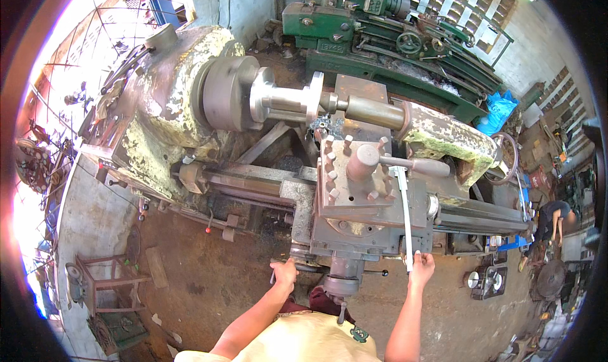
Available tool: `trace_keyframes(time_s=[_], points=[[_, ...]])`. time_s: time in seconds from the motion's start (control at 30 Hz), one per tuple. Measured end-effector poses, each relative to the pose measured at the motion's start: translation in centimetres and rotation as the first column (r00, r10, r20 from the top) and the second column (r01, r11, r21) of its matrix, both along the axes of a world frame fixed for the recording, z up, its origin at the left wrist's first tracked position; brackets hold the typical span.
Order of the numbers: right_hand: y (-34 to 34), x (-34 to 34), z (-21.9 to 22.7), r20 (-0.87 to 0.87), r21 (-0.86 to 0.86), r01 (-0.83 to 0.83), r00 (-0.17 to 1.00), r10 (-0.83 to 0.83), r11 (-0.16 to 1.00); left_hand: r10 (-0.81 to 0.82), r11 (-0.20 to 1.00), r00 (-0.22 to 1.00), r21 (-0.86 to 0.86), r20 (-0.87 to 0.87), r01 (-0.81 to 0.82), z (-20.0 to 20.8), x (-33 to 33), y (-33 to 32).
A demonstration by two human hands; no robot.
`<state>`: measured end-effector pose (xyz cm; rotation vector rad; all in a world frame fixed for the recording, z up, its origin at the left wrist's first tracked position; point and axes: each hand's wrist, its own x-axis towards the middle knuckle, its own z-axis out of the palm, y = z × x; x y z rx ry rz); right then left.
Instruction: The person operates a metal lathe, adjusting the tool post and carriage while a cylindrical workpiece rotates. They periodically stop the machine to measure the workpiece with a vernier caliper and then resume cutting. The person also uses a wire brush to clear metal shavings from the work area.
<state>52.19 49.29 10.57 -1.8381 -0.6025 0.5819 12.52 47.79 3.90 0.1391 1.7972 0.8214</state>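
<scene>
My left hand point(285, 274) is closed around the handle of the carriage handwheel point(310, 269) at the front of a large worn lathe. My right hand point(422, 268) grips the near end of a long silver caliper point(405, 213), whose jaws lie by the tool post lever point(415, 165). Left of that lever stands the square tool post point(354, 178) with several bolts. A shiny flanged metal workpiece point(285, 100) sits between the chuck point(229, 93) and the tailstock quill point(373, 112). Metal shavings point(324, 126) hang beneath the workpiece's right flange.
A green lathe point(386, 51) stands behind, with a blue bag point(498, 112) at its right end. The tailstock handwheel point(505, 158) juts out at the right. Another person point(552, 226) bends over at the far right. A rusty metal stand point(111, 279) is at lower left.
</scene>
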Motion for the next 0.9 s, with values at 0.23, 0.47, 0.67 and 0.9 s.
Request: trace_keyframes(time_s=[0.23, 0.47, 0.67, 0.9], points=[[0.05, -0.06, 0.08, 0.096, -0.010, 0.010, 0.995, -0.009, 1.000, -0.009, 1.000, 0.999, 0.014, 0.045, 0.008, -0.25, -0.44, -0.05], [0.02, -0.19, 0.42, 0.048, 0.031, -0.011, 0.999, 0.010, 0.999, 0.017, 1.000, 0.996, 0.018, 0.090, -0.018, -0.86, -0.61, 0.07], [0.00, -0.31, 0.64, 0.043, -0.004, 0.001, 0.999, -0.001, 1.000, 0.003, 0.999, 0.991, 0.040, 0.131, -0.008, -0.70, -0.75, 0.01], [0.10, -0.16, 0.49, 0.033, -0.013, 0.002, 0.999, -0.001, 1.000, -0.017, 1.000, 0.989, 0.012, 0.147, 0.016, -0.85, -0.96, -0.04]])
